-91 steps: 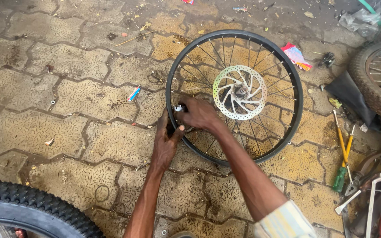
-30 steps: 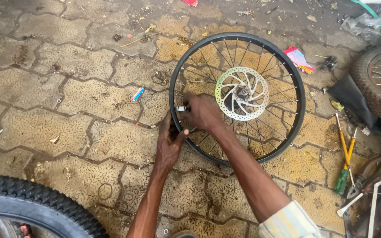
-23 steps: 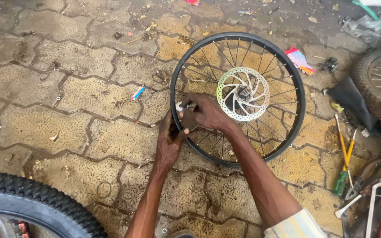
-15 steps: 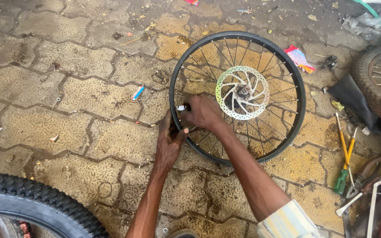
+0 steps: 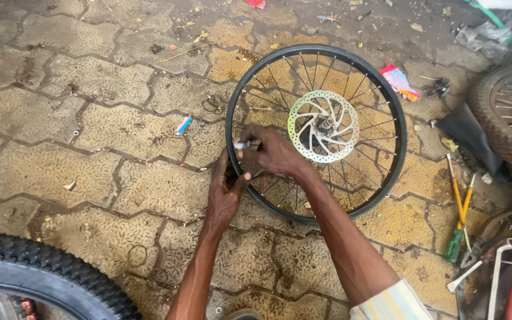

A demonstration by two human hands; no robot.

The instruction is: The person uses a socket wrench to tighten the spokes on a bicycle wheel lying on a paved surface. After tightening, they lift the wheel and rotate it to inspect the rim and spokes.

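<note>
knobbly black tyre point(image 5: 42, 266) lies nearest, well left of the bare black spoked wheel rim point(image 5: 386, 106) flat on the paving. left hand point(image 5: 225, 192) grips the rim's near edge; right hand point(image 5: 274, 151) pinches a small silver tool point(image 5: 242, 144) there. rim remains tyreless, silver brake disc point(image 5: 323, 126) at its centre.

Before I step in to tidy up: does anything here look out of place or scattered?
Yes. Tools lie loose on the paving: a green-handled screwdriver right of the bare wheel rim, and a crumpled wrapper by its upper edge. The rim lies flat with no tyre, both hands at its left edge.
</note>
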